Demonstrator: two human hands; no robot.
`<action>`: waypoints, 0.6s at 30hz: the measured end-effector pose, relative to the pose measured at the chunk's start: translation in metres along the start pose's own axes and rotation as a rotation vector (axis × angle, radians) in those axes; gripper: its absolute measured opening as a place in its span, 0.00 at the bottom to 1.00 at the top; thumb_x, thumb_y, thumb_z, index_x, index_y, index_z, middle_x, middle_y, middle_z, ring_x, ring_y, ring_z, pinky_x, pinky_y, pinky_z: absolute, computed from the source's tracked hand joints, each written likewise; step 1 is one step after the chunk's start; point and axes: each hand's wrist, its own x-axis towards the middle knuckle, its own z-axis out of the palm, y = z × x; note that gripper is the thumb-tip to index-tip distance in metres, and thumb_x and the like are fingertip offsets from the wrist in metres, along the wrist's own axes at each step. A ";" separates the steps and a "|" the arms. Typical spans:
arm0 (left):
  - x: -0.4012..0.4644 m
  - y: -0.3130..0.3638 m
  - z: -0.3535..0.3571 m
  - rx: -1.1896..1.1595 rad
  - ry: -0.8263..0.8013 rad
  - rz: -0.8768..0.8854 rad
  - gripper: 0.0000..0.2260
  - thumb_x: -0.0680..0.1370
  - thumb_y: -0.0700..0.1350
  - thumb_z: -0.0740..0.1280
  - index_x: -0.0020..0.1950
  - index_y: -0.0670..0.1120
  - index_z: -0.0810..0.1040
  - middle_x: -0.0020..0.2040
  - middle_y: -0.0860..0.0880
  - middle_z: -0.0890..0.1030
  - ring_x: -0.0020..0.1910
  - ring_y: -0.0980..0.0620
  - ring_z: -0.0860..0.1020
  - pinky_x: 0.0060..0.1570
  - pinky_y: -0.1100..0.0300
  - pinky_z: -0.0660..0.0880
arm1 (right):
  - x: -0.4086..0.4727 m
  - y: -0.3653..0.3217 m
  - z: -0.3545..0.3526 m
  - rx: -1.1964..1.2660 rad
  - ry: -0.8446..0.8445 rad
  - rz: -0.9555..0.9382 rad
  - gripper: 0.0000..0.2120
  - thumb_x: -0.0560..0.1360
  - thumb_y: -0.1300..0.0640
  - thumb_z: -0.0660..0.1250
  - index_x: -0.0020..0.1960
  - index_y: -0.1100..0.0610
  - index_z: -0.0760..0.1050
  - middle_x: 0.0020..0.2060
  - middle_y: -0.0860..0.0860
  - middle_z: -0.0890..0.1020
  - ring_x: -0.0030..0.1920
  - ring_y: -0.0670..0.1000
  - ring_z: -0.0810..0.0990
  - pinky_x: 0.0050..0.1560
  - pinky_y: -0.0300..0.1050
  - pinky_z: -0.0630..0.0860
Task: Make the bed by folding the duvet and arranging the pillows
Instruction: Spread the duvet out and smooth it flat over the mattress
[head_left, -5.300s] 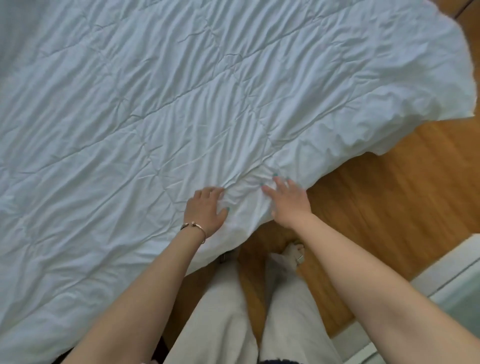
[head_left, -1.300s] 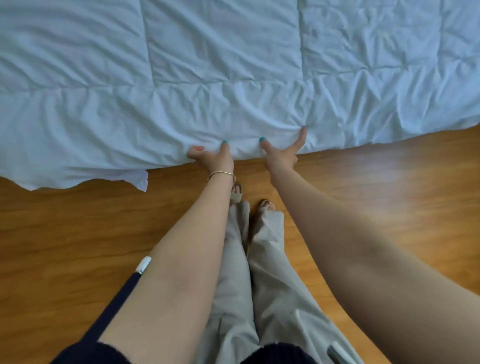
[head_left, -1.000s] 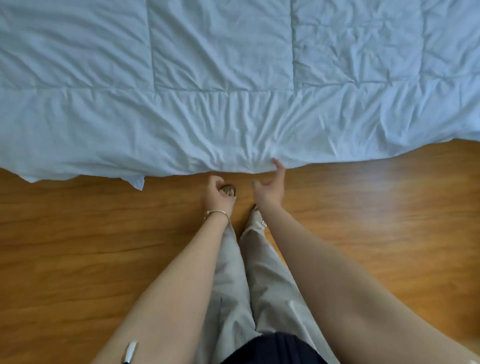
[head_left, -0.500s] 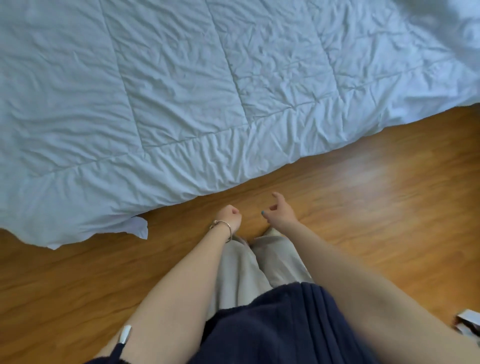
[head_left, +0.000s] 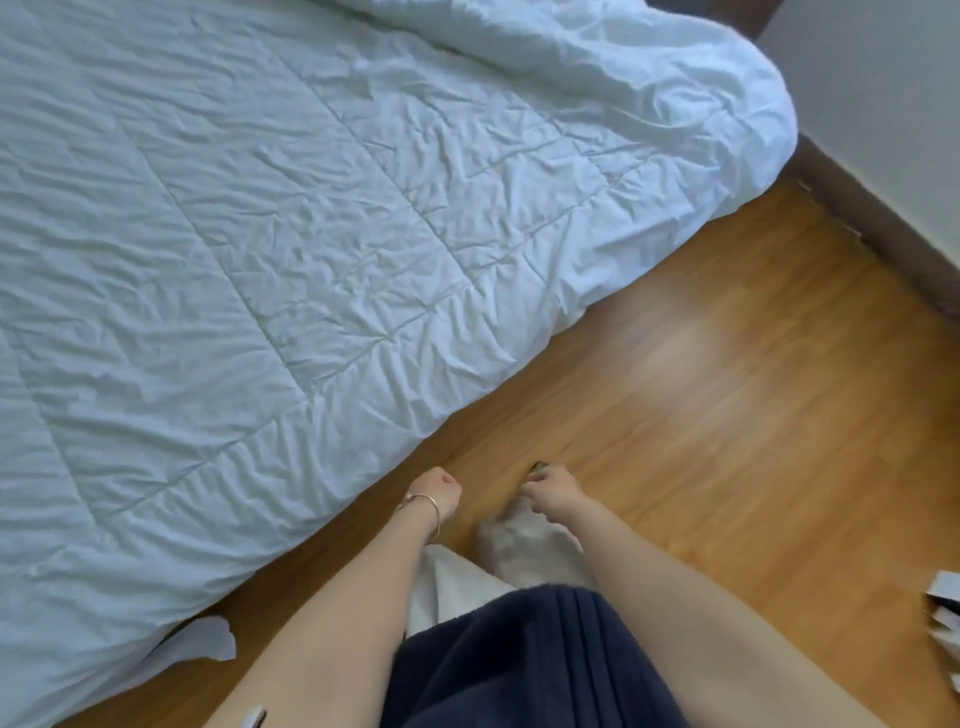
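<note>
A wrinkled, quilted white duvet lies spread flat over the bed and fills the left and top of the view. Its near edge hangs down to the wooden floor. At the far right end, white bedding is bunched into a rounded heap; whether it is a pillow I cannot tell. My left hand, with a bracelet at the wrist, is curled into a fist just off the duvet's edge and holds nothing. My right hand hangs over the floor with loosely curled fingers, also holding nothing.
A wooden floor runs along the bed's near side. A white wall with a dark skirting board closes the right. A white fabric corner sticks out at the duvet's lower left. Small white objects lie at the right edge.
Both hands have let go of the duvet's edge and drawn back from it. The view has swung right along the bed, bringing the bunched end and the wall into sight.
</note>
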 end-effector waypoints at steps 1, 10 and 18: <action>0.008 0.023 0.007 -0.043 0.017 -0.007 0.11 0.75 0.46 0.58 0.54 0.49 0.76 0.51 0.47 0.80 0.51 0.47 0.80 0.57 0.51 0.77 | 0.012 -0.002 -0.023 0.032 0.015 0.000 0.07 0.77 0.60 0.62 0.52 0.60 0.76 0.45 0.55 0.78 0.46 0.54 0.78 0.34 0.41 0.69; 0.023 0.233 0.073 -0.661 0.152 0.097 0.29 0.76 0.45 0.64 0.74 0.59 0.58 0.60 0.47 0.69 0.45 0.52 0.76 0.52 0.51 0.79 | 0.093 -0.046 -0.206 0.184 0.167 -0.160 0.29 0.79 0.58 0.63 0.77 0.46 0.58 0.62 0.54 0.75 0.51 0.53 0.78 0.41 0.41 0.71; 0.137 0.363 0.074 -1.275 0.433 -0.176 0.29 0.71 0.59 0.67 0.66 0.68 0.56 0.63 0.46 0.64 0.51 0.47 0.74 0.53 0.41 0.77 | 0.206 -0.136 -0.297 0.326 0.123 -0.161 0.44 0.76 0.46 0.67 0.74 0.32 0.34 0.73 0.56 0.61 0.54 0.56 0.76 0.39 0.44 0.73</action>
